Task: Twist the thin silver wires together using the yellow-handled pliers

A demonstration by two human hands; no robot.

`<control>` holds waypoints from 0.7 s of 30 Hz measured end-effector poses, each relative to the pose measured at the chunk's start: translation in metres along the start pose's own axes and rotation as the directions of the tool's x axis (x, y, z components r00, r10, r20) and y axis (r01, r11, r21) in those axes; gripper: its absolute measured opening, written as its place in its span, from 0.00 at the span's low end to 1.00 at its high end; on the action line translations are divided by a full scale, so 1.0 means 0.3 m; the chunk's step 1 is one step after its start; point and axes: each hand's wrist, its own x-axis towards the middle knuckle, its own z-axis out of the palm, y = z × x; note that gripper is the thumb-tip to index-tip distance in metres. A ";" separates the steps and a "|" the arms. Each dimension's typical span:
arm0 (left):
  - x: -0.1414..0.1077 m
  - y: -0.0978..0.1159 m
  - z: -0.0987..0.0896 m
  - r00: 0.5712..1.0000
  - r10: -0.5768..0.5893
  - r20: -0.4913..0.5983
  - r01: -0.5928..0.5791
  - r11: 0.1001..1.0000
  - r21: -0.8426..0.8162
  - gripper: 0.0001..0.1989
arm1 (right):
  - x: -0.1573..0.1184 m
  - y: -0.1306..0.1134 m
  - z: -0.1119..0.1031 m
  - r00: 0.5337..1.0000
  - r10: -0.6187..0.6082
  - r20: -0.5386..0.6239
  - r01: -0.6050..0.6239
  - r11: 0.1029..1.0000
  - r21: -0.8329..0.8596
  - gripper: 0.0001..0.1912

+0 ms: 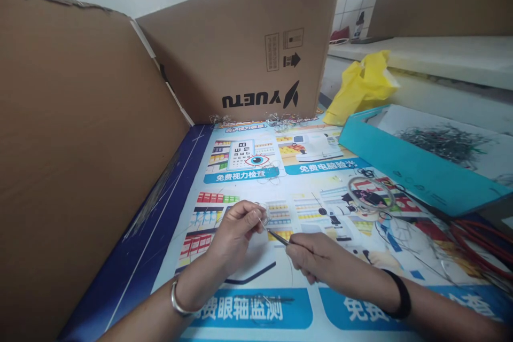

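Note:
Near the middle of the printed mat, my left hand is closed, pinching a thin wire between thumb and fingers. My right hand grips a slim dark pointed tool that looks like tweezers. Its tip meets or nearly meets the wire just right of my left fingertips; the exact contact is too small to tell. A small pile of thin straight wire pieces lies on the mat in front of my wrists. Beyond my hands rests a loose tangle of fine wire.
Cardboard panels stand at the left and back. To the right, a teal box holds a wire heap. Nearby are a yellow bag, a wire coil and red cable. Wire bundles lie along the back.

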 end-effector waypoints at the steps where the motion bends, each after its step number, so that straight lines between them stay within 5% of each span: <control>1: -0.002 -0.004 0.001 1.000 0.003 -0.002 -0.003 1.000 0.000 0.06 | 0.000 -0.001 0.002 1.000 0.002 -0.005 -0.002 1.000 0.006 0.21; 11: -0.013 -0.022 0.015 0.994 0.064 -0.085 -0.055 0.993 0.101 0.07 | 0.019 0.010 0.016 0.997 0.024 -0.072 -0.019 0.998 0.059 0.26; 21: -0.007 -0.040 0.004 0.992 0.123 -0.041 -0.116 0.983 0.141 0.03 | 0.022 0.017 0.006 0.997 0.074 -0.038 -0.065 0.979 0.192 0.26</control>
